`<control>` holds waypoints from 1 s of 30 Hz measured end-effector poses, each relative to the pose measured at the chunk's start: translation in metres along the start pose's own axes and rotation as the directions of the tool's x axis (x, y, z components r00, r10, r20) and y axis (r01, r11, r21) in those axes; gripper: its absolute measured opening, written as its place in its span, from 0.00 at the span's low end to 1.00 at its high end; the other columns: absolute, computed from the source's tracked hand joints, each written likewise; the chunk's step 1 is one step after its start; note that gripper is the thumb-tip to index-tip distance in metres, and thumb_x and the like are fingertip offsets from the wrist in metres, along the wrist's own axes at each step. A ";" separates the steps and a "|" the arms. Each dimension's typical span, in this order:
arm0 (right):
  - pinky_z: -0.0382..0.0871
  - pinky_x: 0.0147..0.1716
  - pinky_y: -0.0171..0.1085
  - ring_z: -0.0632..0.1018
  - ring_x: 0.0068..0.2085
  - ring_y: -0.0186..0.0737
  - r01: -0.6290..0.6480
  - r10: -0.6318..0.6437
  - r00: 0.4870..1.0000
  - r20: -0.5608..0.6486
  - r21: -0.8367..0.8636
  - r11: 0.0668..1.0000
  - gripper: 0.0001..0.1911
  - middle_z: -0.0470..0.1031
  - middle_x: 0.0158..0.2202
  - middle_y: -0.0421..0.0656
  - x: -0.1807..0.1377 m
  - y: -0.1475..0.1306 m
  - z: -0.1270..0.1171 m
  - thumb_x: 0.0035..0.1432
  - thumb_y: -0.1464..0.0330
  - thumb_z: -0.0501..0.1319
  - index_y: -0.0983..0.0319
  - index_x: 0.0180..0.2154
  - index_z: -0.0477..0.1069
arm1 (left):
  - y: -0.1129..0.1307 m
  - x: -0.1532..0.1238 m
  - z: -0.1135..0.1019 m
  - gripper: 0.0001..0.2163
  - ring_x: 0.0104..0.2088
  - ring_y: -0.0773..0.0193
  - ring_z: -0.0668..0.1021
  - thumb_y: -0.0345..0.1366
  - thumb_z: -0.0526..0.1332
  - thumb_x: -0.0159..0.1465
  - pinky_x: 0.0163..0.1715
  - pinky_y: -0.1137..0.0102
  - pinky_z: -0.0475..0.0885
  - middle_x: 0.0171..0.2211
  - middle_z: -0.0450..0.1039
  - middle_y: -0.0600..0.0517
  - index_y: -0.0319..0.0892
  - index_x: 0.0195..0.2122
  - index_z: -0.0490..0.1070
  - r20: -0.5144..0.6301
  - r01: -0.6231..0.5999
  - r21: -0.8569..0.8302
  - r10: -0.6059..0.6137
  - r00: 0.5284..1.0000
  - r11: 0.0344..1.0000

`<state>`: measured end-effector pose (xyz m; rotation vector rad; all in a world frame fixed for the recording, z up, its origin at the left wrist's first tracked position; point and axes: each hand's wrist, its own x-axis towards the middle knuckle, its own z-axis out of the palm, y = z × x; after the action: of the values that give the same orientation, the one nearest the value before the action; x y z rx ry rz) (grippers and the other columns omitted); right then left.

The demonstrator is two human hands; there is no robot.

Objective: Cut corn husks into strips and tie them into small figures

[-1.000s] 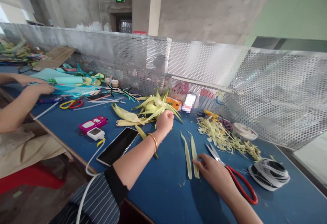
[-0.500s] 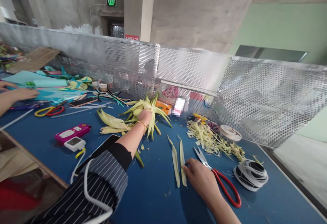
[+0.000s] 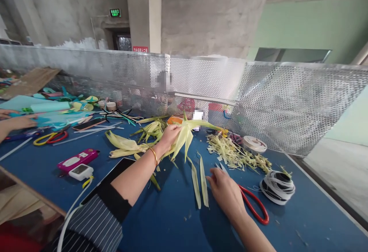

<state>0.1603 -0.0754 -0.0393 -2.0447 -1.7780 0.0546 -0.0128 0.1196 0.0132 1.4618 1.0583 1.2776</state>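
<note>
My left hand is closed around a bunch of pale green corn husks, whose pointed leaves fan out to the right and down. Behind it, more corn husks lie in a pile on the table. Two narrow husk strips lie side by side in front of me. Just right of these, my right hand hangs with loosely curled fingers and nothing visible in them. It partly covers red-handled scissors, whose blade tips show beyond it.
Shredded husk is heaped at the back right, near a roll of tape and a white-and-black spool. A pink device and a dark tablet lie left. Perforated metal panels border the back. Another person's hand works far left.
My left hand has lifted a bunch of husks off the pile and moved it slightly right. My right hand has come away from the husk strip towards the scissors. The view has shifted slightly.
</note>
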 end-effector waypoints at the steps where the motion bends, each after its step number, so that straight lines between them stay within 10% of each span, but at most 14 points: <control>1: 0.66 0.30 0.37 0.80 0.36 0.44 0.024 -0.021 0.997 -0.074 0.039 0.999 0.09 0.78 0.38 0.45 0.001 0.002 0.000 0.64 0.67 0.56 0.61 0.45 0.69 | 0.000 -0.008 0.004 0.11 0.24 0.68 0.69 0.40 0.63 0.56 0.26 0.73 0.64 0.23 0.67 0.54 0.39 0.23 0.69 0.046 -0.013 -0.015 0.013 0.999 1.000; 7: 0.73 0.33 0.40 0.79 0.42 0.48 0.272 -0.272 0.859 -0.434 -0.064 0.960 0.22 0.73 0.48 0.53 0.006 0.001 0.002 0.65 0.63 0.55 0.64 0.57 0.61 | -0.005 -0.059 0.016 0.14 0.25 0.67 0.68 0.46 0.62 0.56 0.26 0.72 0.62 0.24 0.67 0.54 0.40 0.25 0.69 0.212 -0.041 -0.057 0.052 0.976 0.998; 12: 0.73 0.42 0.44 0.76 0.48 0.51 0.378 -0.417 0.814 -0.404 -0.176 0.909 0.23 0.72 0.52 0.53 0.015 -0.017 -0.001 0.62 0.71 0.53 0.62 0.59 0.63 | -0.001 -0.087 0.018 0.16 0.25 0.68 0.65 0.48 0.61 0.57 0.26 0.72 0.60 0.23 0.62 0.56 0.40 0.24 0.65 0.329 -0.046 -0.053 0.061 0.942 0.998; 16: 0.72 0.41 0.40 0.78 0.42 0.46 0.350 -0.260 0.911 -0.319 0.266 0.898 0.18 0.77 0.45 0.49 0.033 -0.022 -0.007 0.56 0.75 0.56 0.59 0.47 0.76 | 0.003 -0.089 0.013 0.16 0.27 0.67 0.67 0.49 0.64 0.55 0.27 0.72 0.62 0.25 0.65 0.55 0.40 0.26 0.68 0.345 0.050 -0.046 -0.031 0.938 0.998; 20: 0.74 0.37 0.40 0.79 0.36 0.46 0.050 0.102 0.988 -0.116 0.866 0.497 0.10 0.79 0.33 0.47 0.060 -0.022 -0.003 0.50 0.62 0.63 0.62 0.31 0.77 | 0.000 -0.080 0.000 0.17 0.27 0.67 0.68 0.50 0.64 0.54 0.27 0.72 0.62 0.26 0.67 0.54 0.38 0.29 0.71 0.340 0.102 -0.025 -0.088 0.936 0.994; 30: 0.71 0.21 0.35 0.79 0.25 0.42 -0.175 0.305 0.945 0.119 0.972 0.160 0.16 0.77 0.23 0.45 0.093 -0.046 0.015 0.41 0.58 0.65 0.65 0.28 0.73 | -0.028 -0.060 -0.033 0.16 0.28 0.63 0.71 0.49 0.64 0.53 0.27 0.71 0.63 0.25 0.70 0.52 0.39 0.26 0.72 0.228 0.110 0.094 -0.129 0.965 0.989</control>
<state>0.1293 0.0214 -0.0145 -1.1957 -0.7864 0.9365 -0.0531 0.0705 -0.0257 1.5419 1.0330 0.9613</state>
